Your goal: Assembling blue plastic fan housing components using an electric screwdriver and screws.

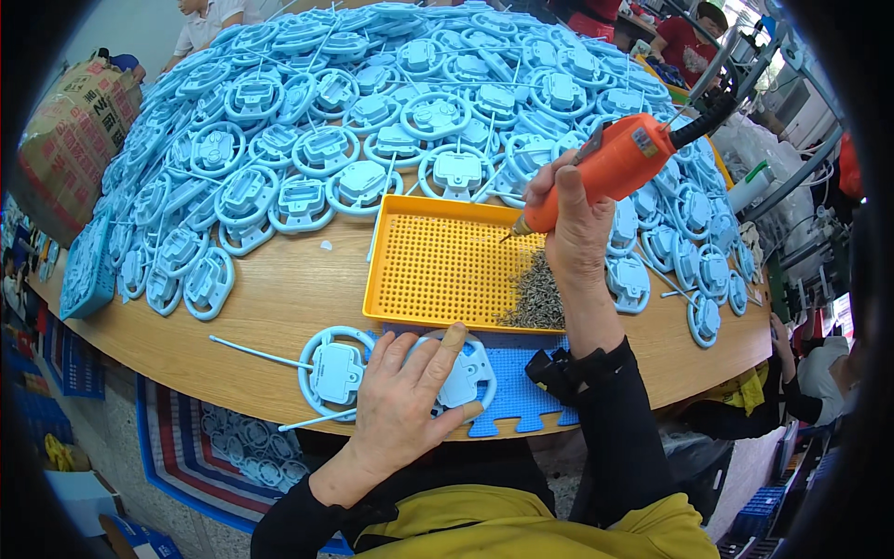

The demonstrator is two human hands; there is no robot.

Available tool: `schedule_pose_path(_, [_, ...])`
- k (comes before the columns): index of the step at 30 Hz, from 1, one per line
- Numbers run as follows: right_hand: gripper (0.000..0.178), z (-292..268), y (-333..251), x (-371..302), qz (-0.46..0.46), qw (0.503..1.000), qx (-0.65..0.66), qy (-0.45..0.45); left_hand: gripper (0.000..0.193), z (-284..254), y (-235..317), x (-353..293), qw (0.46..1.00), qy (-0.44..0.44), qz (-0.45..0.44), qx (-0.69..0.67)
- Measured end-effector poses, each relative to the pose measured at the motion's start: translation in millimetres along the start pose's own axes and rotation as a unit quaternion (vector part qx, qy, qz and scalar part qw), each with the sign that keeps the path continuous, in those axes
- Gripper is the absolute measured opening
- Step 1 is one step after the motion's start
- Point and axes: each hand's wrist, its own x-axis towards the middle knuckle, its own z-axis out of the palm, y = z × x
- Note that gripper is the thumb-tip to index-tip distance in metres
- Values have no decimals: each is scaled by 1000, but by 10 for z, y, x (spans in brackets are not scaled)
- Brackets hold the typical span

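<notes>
My right hand (579,224) is wrapped round an orange electric screwdriver (626,163). Its thin bit hangs over a yellow perforated tray (433,265), left of a pile of small metal screws (540,293). At the table's near edge, my left hand (396,401) holds a light-blue toy steering wheel (468,377) down on a blue foam mat (526,377). The index finger and thumb span this wheel, and the palm hides part of it. Left of that hand lies another light-blue steering wheel (333,374), with the fingers overlapping its right side.
A tall heap of light-blue steering wheels (433,116) covers the far table and runs down the right side. A blue basket (88,270) stands at the left edge. A large woven sack (79,140) is behind it. Several other people are around the table.
</notes>
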Motion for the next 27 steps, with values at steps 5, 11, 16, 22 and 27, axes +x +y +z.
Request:
schedule_pose_path(5, [41, 16, -97, -24, -22, 1000, -6, -3, 89, 27, 21, -30, 999, 18, -12, -25])
schedule_pose_path(11, [54, 312, -689, -354, -52, 997, 55, -24, 93, 6, 30, -15, 998, 40, -29, -47])
schedule_pose_path(16, [64, 448, -657, -825, 33, 988, 77, -126, 94, 58, -11, -59, 997, 46, -37, -43])
schedule_pose_path(22, [63, 480, -627, -996, 83, 986, 67, -129, 96, 42, 23, -91, 998, 41, -37, -37])
schedule_pose_path(27, [59, 516, -653, -1042, 86, 986, 65, -123, 95, 38, 43, -114, 997, 44, -39, -39])
